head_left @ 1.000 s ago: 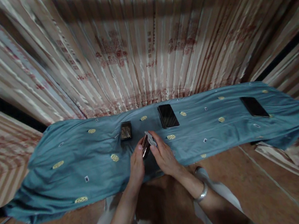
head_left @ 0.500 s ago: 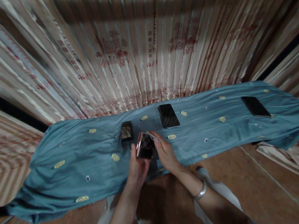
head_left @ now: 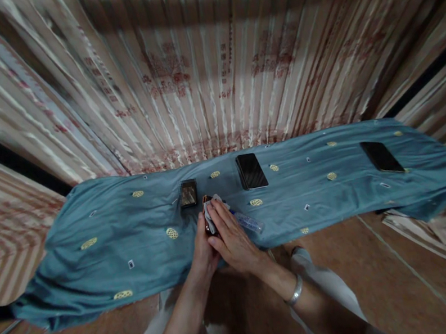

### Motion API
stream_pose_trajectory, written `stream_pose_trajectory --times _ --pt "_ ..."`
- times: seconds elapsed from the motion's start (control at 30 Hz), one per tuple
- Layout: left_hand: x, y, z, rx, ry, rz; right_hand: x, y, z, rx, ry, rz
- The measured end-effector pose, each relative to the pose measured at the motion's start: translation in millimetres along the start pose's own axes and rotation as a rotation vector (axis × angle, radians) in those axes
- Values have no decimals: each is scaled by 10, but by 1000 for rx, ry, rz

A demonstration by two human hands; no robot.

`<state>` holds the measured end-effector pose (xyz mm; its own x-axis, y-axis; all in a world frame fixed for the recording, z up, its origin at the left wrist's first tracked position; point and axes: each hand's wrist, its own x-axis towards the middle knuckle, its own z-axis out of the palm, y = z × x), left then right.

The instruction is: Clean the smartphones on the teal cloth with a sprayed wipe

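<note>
My left hand [head_left: 204, 254] is closed round a smartphone [head_left: 208, 227] with a shiny copper-toned edge, held up over the blue cloth cover. Across its face lies my right hand [head_left: 231, 238], fingers stretched over a small pale grey wiping cloth [head_left: 210, 220] pressed against the phone. Most of the screen is hidden under the hand and cloth. Just right of my fingers a clear bottle [head_left: 249, 222] with blue markings lies on its side. Beyond my left hand is a small dark rectangular device [head_left: 189, 194], partly blurred.
A blue cover [head_left: 63, 233] with yellow pineapple prints drapes the long table. A black tablet-like device [head_left: 251, 171] lies near the middle back, and another flat black device [head_left: 381, 156] at the right. Striped curtains [head_left: 206, 67] hang close behind and at both sides.
My right hand has moved left and flattened over the phone, spreading the cloth across the screen that was exposed before. The clear bottle now shows beside it.
</note>
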<state>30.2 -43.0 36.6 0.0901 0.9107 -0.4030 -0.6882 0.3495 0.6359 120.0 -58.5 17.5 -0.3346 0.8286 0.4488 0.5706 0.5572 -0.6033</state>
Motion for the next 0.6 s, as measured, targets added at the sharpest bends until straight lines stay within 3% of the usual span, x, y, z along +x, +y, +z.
stream_pose_trajectory --times 0.17,0.27,0.43,0.6 --pt "42 -31 -26 -38 -78 14 25 114 -6 -1 70 90" --pt "73 4 -64 -40 -63 16 17 155 46 65 105 159" --pt "88 95 -100 -58 -19 -45 26 211 94 341 191 352" --pt "48 110 -81 -58 -30 -75 119 283 3 736 316 473"
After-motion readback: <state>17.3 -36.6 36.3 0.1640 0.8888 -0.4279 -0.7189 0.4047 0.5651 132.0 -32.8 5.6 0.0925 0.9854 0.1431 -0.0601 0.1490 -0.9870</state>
